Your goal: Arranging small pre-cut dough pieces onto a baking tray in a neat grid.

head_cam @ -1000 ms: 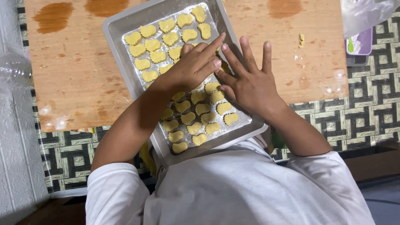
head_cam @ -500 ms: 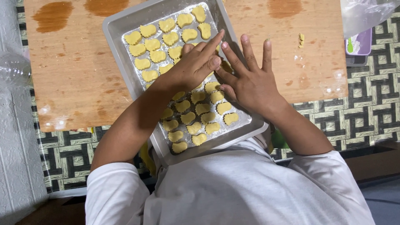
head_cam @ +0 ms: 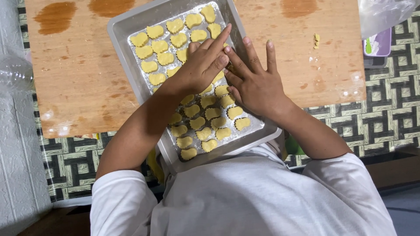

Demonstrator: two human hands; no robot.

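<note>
**Both hands flat over the middle of a cookie tray**

Left hand (head_cam: 203, 65): fingers extended and held close together, angled toward the far right, fingertips meeting the right hand's index finger near the tray's right wall. Palm lies low over the dough pieces, so whatever sits under it is hidden; cannot tell if it pinches anything. Right hand (head_cam: 256, 85): fingers (head_cam: 270, 54) spread apart, pointing far, palm down, heel over the tray's right rim. Nothing seen gripped. The two hands touch at the fingertips, likely working one spot together, which would explain why both crowd the same gap in the rows.

Heart-shaped dough pieces (head_cam: 159, 46), pale yellow, lie in loose rows on the tray, apart from each other, probably spaced so they don't merge. Far-left group and near group are visible; the middle rows are covered by the hands.

Metal baking tray (head_cam: 127, 57) sits tilted on the wooden board (head_cam: 74, 78), its near corner hanging over the board's near edge, close to the person's white shirt (head_cam: 245, 196), within easy reach.

Small dough scrap (head_cam: 316, 40) lies alone on the board, far right. Patterned mat (head_cam: 385, 100) under the board. Clear plastic bag (head_cam: 383, 15) at far right corner.
</note>
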